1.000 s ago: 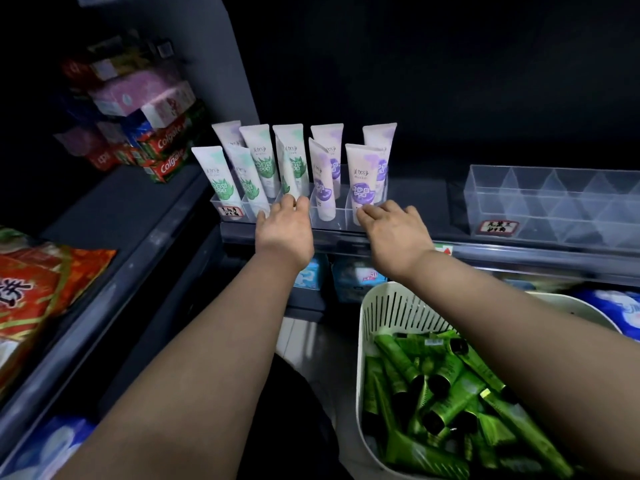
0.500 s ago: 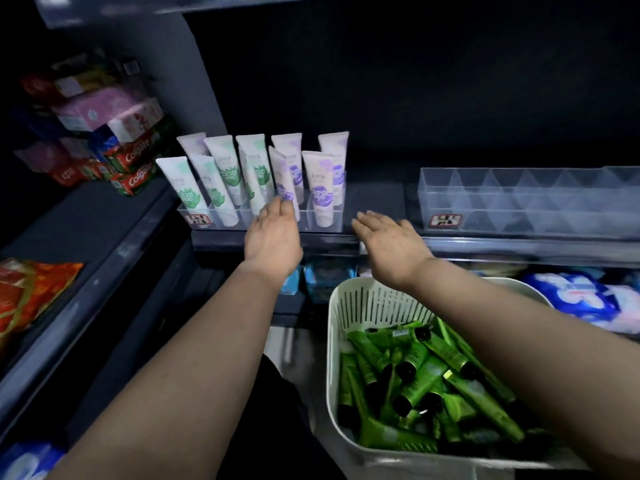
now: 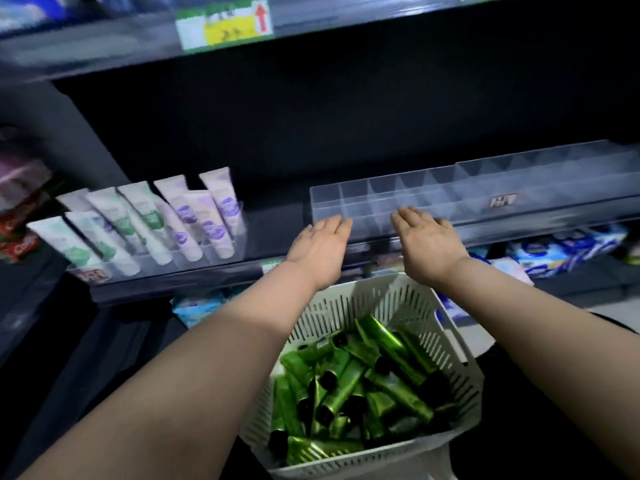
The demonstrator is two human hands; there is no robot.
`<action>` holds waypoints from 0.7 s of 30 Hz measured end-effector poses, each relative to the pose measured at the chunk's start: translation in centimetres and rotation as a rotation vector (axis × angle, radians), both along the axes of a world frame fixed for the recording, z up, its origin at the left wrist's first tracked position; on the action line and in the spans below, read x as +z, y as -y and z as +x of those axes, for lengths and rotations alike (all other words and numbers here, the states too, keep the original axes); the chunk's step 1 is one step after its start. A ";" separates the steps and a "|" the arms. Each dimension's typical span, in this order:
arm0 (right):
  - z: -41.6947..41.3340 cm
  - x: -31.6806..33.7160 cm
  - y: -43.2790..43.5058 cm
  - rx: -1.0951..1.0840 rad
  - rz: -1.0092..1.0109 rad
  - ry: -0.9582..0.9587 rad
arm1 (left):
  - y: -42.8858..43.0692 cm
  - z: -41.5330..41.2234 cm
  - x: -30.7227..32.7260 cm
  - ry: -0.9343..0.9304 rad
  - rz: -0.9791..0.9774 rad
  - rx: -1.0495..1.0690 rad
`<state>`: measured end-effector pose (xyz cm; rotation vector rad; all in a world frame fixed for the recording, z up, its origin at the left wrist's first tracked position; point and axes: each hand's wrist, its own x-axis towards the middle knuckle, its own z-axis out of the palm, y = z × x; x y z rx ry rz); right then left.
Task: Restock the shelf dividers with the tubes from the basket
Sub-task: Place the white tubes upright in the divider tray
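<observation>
- Green tubes (image 3: 353, 386) lie in a loose heap in the white basket (image 3: 460, 344), which sits below and in front of the clear divider tray (image 3: 450, 199); none has reached the tray, whose visible compartments hold nothing.
- Both hands are empty. The left hand (image 3: 320, 249) and right hand (image 3: 427, 244) are flat and palm-down at the tray's front wall, with the fingers (image 3: 337, 225) straight and close together (the blur hides whether they touch the plastic).
- A hard push could slide the light tray back or skew it on the shelf (image 3: 173, 282), so its compartments would no longer line up with the front edge.
- The heap is tangled, so pulling out one tube could drag its neighbours over the basket rim.
- Both forearms cross above the basket, and a dropped elbow could tip it.
- A tube stood on its black cap may lean or topple in a wide compartment (much as the white tubes (image 3: 156, 223) well to the left of the tray lean).
</observation>
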<state>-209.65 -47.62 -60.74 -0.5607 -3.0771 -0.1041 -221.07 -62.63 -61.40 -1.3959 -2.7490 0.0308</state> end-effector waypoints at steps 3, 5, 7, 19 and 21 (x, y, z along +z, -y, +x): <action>0.5 -0.7 -2.3 -0.087 -0.002 0.005 | -2.8 0.7 -0.1 0.021 -0.073 0.013; 0.3 -1.0 -3.2 -0.131 -0.017 0.015 | -3.7 0.9 -0.3 0.023 -0.115 0.038; -0.1 -1.1 -3.3 -0.156 -0.021 0.026 | -3.8 0.7 -0.7 0.012 -0.145 0.056; -3.6 -2.1 1.1 0.041 -0.155 -0.092 | 3.4 -2.4 -1.1 -0.083 -0.100 0.151; -4.3 -2.5 2.5 0.109 -0.176 -0.106 | 5.5 -3.1 -1.1 -0.096 -0.080 0.182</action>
